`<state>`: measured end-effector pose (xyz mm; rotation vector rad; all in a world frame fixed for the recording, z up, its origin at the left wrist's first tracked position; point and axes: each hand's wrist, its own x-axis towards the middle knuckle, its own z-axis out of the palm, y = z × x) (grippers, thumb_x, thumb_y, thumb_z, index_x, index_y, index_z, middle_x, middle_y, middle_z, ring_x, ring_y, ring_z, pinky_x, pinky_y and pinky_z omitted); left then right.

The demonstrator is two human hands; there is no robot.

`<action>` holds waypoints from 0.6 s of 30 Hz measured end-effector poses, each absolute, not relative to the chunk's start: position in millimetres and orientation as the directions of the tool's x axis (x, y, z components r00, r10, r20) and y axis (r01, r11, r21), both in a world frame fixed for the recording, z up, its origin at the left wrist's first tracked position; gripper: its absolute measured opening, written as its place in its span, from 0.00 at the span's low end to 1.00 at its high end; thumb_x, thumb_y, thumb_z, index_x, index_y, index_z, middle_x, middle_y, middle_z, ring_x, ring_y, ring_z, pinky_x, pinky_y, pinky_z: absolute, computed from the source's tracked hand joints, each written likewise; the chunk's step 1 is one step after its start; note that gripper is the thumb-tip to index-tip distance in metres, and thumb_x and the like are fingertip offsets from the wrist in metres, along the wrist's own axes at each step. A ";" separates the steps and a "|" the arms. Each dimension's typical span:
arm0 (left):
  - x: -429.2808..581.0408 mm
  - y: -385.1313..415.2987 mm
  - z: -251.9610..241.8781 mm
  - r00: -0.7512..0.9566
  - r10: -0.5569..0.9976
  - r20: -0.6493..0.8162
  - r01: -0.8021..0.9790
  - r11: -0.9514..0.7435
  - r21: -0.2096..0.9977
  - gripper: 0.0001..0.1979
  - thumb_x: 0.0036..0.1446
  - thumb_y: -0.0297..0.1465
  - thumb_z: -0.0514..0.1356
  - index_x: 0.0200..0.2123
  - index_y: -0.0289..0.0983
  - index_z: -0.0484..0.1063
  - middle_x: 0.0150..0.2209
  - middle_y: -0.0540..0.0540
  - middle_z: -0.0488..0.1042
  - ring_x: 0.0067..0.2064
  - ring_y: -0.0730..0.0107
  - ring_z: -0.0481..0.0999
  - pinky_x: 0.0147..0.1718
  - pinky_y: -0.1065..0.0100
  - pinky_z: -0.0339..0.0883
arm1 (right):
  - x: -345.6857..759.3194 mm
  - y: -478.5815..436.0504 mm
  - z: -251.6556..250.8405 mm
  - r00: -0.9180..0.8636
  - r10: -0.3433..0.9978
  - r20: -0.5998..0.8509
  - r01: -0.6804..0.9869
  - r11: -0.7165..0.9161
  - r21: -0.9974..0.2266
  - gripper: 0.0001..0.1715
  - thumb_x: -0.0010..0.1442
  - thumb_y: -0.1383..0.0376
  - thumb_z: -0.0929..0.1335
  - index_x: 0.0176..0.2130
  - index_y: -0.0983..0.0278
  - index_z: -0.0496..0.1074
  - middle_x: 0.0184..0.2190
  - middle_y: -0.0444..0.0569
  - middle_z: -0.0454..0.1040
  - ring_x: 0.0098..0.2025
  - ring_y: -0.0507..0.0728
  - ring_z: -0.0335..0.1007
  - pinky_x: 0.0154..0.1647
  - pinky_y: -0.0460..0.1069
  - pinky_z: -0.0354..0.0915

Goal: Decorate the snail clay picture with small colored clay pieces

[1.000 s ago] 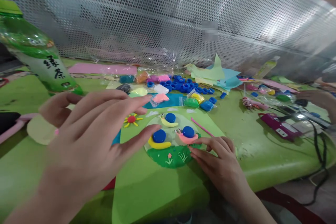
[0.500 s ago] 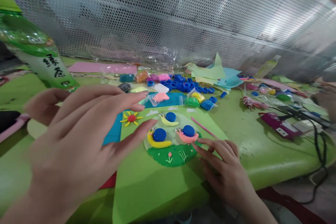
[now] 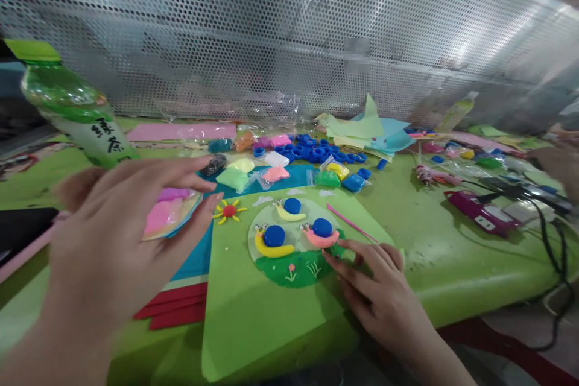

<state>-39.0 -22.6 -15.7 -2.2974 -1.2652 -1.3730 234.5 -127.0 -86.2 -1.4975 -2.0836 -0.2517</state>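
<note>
So the surface here is a shiny green table (image 3: 443,280), running across most of the frame and pretty cluttered. A perforated metal panel (image 3: 217,36) fills the top, kinda silvery and reflective. Over at the right edge there's another person's hand (image 3: 558,157), too blurry to say what it's doing.

In the middle of the frame is a light green sheet (image 3: 257,332) with a round clay scene on it. Counting: three snails, each with one blue shell. There's a yellow snail (image 3: 277,250) on the left, a pale yellow snail (image 3: 292,216) at the top and a pink snail (image 3: 320,242) on the right. Plus one red-and-yellow sun (image 3: 230,211), one little flower (image 3: 291,271) and one pink stick (image 3: 350,222).

Right hand (image 3: 380,280) is down by the pink snail's lower edge, thumb and index almost together; can't tell if they're pinching anything. Left hand (image 3: 104,247) is up at lower left, thumb and fingers well apart, nothing visible in its grip.

Two bottles: one big green bottle (image 3: 90,117) upper left, one smaller bottle (image 3: 458,113) upper right. The pile of blue pieces (image 3: 314,149) up top? Way too jumbled to count, sorry.
</note>
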 end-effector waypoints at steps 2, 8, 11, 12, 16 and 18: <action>-48.8 -21.4 -28.7 0.329 0.620 0.712 0.793 -0.591 0.148 0.18 0.55 0.39 0.57 0.49 0.46 0.67 0.34 0.52 0.78 0.45 0.60 0.73 0.49 0.57 0.58 | 236.4 -127.2 -87.9 -0.233 0.794 0.562 0.914 0.377 -0.154 0.21 0.57 0.72 0.63 0.48 0.57 0.71 0.46 0.53 0.70 0.37 0.57 0.68 0.42 0.58 0.59; -65.9 -37.1 -75.8 0.464 0.775 0.429 0.777 -0.588 0.222 0.17 0.57 0.44 0.53 0.49 0.52 0.64 0.40 0.56 0.78 0.45 0.60 0.75 0.47 0.55 0.58 | 245.7 -126.6 -92.4 0.014 0.742 0.671 0.826 0.369 -0.426 0.25 0.58 0.74 0.62 0.54 0.58 0.65 0.46 0.54 0.70 0.45 0.58 0.69 0.39 0.51 0.67; -62.8 -40.8 -83.6 0.464 0.791 0.399 0.802 -0.566 0.191 0.11 0.58 0.40 0.52 0.43 0.50 0.67 0.44 0.52 0.77 0.48 0.58 0.73 0.51 0.52 0.55 | 247.8 -126.9 -91.8 0.173 0.751 0.637 0.737 0.330 -0.590 0.19 0.59 0.72 0.62 0.48 0.60 0.69 0.43 0.54 0.71 0.41 0.56 0.71 0.35 0.48 0.69; -61.1 -39.9 -84.4 0.461 0.793 0.399 0.805 -0.563 0.189 0.10 0.58 0.40 0.52 0.43 0.49 0.67 0.45 0.51 0.77 0.48 0.58 0.73 0.51 0.52 0.55 | 248.0 -127.2 -91.3 0.202 0.747 0.634 0.715 0.330 -0.616 0.17 0.59 0.72 0.62 0.46 0.60 0.71 0.42 0.54 0.72 0.40 0.56 0.72 0.35 0.48 0.69; -54.9 -29.1 -84.1 0.456 0.796 0.398 0.796 -0.565 0.218 0.11 0.58 0.41 0.51 0.40 0.48 0.69 0.43 0.50 0.77 0.49 0.56 0.73 0.51 0.51 0.56 | 247.9 -128.4 -90.1 0.243 0.712 0.659 0.670 0.369 -0.645 0.13 0.59 0.71 0.62 0.41 0.61 0.72 0.38 0.54 0.74 0.41 0.57 0.72 0.35 0.49 0.70; -52.3 -24.2 -81.8 0.442 0.815 0.375 0.801 -0.547 0.244 0.14 0.56 0.42 0.51 0.43 0.47 0.68 0.42 0.49 0.78 0.48 0.54 0.74 0.49 0.50 0.59 | 247.8 -128.4 -89.8 0.248 0.709 0.660 0.664 0.372 -0.649 0.13 0.59 0.71 0.62 0.39 0.61 0.73 0.36 0.53 0.74 0.38 0.57 0.73 0.34 0.49 0.70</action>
